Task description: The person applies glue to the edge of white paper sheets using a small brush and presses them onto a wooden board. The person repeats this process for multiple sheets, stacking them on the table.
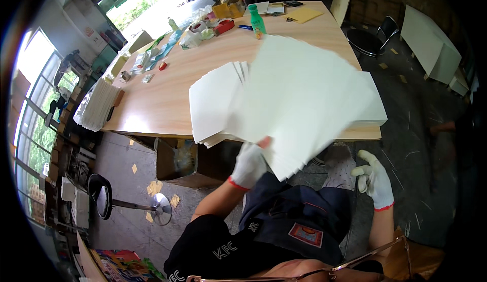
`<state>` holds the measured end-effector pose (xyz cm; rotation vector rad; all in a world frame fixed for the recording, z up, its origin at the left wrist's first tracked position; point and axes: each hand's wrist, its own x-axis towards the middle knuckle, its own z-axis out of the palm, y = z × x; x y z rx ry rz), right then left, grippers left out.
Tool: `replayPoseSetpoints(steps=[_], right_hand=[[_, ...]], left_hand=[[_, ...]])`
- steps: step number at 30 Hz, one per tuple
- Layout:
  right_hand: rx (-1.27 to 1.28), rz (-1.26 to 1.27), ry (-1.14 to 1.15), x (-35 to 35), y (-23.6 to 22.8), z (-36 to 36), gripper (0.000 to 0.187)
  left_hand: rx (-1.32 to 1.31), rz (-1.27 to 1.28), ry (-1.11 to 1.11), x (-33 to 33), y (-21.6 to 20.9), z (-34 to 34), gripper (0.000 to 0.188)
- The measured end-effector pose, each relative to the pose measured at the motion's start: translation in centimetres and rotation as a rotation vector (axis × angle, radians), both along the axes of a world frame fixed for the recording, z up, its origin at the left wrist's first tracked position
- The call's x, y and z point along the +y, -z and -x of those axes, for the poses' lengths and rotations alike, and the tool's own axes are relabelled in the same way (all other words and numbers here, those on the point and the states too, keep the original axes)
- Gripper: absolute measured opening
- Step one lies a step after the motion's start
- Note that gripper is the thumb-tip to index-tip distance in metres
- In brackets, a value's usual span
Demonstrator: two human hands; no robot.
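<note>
My left hand (250, 165), in a white glove with a red cuff and the thumb tip bare, grips a fan of large white sheets (304, 99) by its near left edge. The fan is tilted and slightly blurred over the table's front edge. Off to the right, my right hand (374, 178), gloved the same way, is apart from the sheets with its fingers spread and nothing in it. Under the fan's left side, a second fanned stack of white sheets (213, 99) lies on the table. A squarer white stack (373, 102) shows behind the fan on the right.
The wooden table (152, 102) carries a green bottle (257, 22), a red tape roll (223, 26), and a tall paper pile (97, 104) at its left corner. A cardboard box (175, 165) sits beneath. Stools stand at left (104, 197) and far right (366, 41).
</note>
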<state>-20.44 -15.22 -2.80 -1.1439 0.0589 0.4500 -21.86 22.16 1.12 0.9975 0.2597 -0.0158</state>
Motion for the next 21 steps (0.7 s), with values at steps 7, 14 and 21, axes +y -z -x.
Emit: replayPoseSetpoints(steps=[7, 14, 21], right_hand=[[0.111, -0.067, -0.035, 1.7, 1.8, -0.5, 0.043], [0.145, -0.04, 0.006, 1.0, 2.4, -0.5, 0.043], [0.168, -0.044, 0.028, 0.8, 3.1, -0.4, 0.041]], left_hand=[[-0.246, 0.16, -0.555, 8.9, 1.4, -3.5, 0.031], [-0.007, 0.283, -0.678, 12.5, 4.5, -6.0, 0.03], [-0.028, 0.291, -0.645, 12.5, 4.5, -5.8, 0.031]])
